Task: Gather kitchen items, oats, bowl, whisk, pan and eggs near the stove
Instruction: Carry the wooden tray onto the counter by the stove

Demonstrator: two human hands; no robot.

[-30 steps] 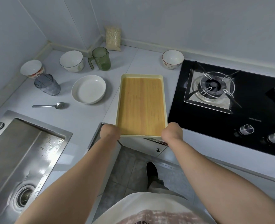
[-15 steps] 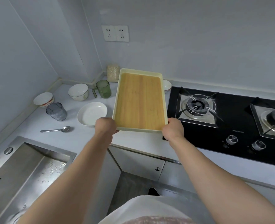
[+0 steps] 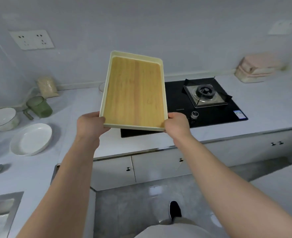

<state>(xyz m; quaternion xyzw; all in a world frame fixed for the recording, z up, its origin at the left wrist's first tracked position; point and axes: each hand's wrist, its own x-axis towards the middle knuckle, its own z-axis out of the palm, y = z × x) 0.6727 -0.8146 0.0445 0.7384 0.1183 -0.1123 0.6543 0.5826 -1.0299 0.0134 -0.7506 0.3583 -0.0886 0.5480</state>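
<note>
Just the head view to go on here. Dead centre of the frame there's a cream plastic rectangular tray with a wood-look floor (image 3: 135, 93). It's up in the air and tilted, far end higher, and it covers the left part of the black glass gas stove (image 3: 210, 115). The left hand (image 3: 90, 123) is wrapped round its near left corner and the right hand (image 3: 177, 124) round its near right corner, so both are closed on the rim.

My guess is the tray's light and stiff. It's empty and it isn't sagging at all. The smooth plastic rim could be a bit slippery, though, so I'd move to the long sides once it's carrying anything.

Over at left of the frame, on the pale grey surface (image 3: 270, 103):
- clear bag of oats (image 3: 47, 87), leaning in the wall corner. Soft and floppy, so grab it round the middle.
- white ceramic bowl with a dark rim line (image 3: 2, 118), at the left edge. Breakable and glazed, so cup it from below.

Both sit well apart from the stove. I can't spot a whisk, pan or eggs anywhere.
</note>
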